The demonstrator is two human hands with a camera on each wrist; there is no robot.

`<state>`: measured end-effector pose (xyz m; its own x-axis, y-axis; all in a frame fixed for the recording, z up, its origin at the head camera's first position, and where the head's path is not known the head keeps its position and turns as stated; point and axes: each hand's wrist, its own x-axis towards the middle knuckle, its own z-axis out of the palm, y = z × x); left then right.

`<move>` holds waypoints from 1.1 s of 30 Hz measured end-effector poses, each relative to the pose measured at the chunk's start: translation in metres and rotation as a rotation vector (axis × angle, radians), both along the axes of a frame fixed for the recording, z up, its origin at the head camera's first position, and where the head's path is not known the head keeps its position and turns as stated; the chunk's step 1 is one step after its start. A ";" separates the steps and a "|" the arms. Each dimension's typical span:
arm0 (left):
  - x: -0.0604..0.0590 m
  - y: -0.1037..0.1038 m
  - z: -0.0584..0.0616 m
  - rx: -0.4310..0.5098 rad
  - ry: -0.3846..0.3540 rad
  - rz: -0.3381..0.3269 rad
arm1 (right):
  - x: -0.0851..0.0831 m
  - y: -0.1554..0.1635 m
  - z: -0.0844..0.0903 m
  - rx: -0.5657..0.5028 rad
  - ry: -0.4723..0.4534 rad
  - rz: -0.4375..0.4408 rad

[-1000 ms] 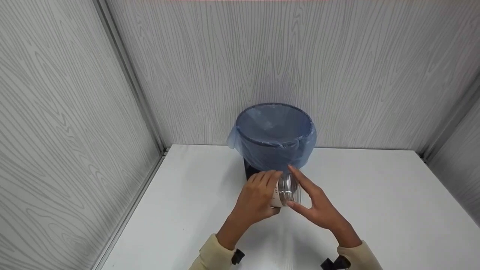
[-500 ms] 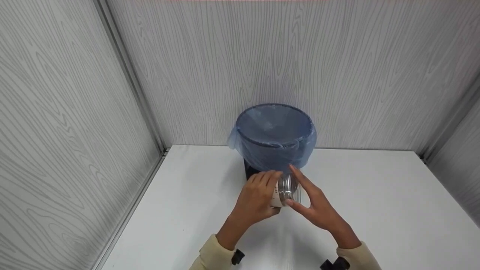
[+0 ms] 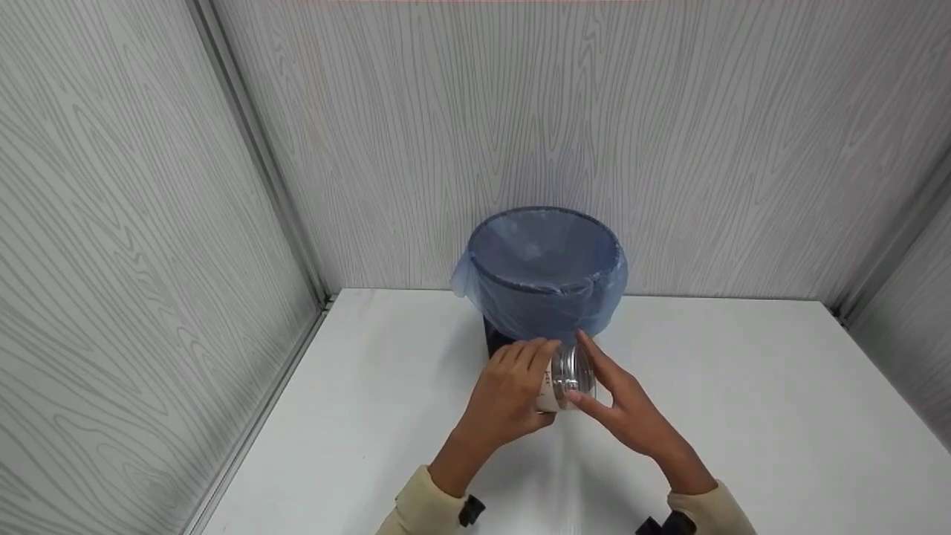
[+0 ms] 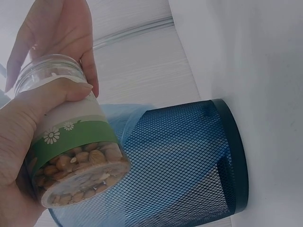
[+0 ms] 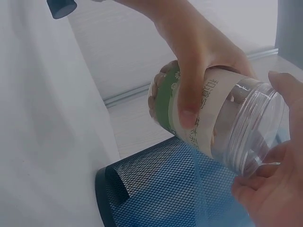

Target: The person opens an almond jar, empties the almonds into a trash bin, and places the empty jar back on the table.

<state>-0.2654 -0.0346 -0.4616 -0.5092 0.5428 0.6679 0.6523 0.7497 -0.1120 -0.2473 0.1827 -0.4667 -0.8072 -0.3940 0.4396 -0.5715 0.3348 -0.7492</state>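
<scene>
- Mesh wastebasket [image 3: 546, 271] with blue liner: at 12 o'clock on the white table [image 3: 743, 401].
- Nut jar [image 3: 566, 377]: tilted, just before the basket.
- Your left hand [image 3: 509, 397] clamps its body; your right hand [image 3: 628, 412] cups its clear lid, fingers nearly straight.
- Judged step: unscrewing; next, twist firmly.

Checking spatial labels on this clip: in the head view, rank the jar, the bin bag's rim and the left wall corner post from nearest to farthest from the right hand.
1. Jar: touching the right hand, at its fingers on the left.
2. Bin bag's rim: just beyond the jar, toward the back wall.
3. Left wall corner post: far off to the left, farthest.
</scene>
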 end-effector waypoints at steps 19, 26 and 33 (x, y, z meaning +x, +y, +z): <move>0.000 0.001 -0.001 -0.003 0.007 -0.002 | 0.003 0.004 0.003 0.022 0.148 0.082; 0.000 0.001 -0.002 0.000 0.006 -0.007 | 0.003 0.004 0.004 0.029 0.158 0.081; 0.000 0.001 -0.001 -0.002 0.004 -0.003 | 0.016 -0.007 0.020 -0.025 0.145 0.005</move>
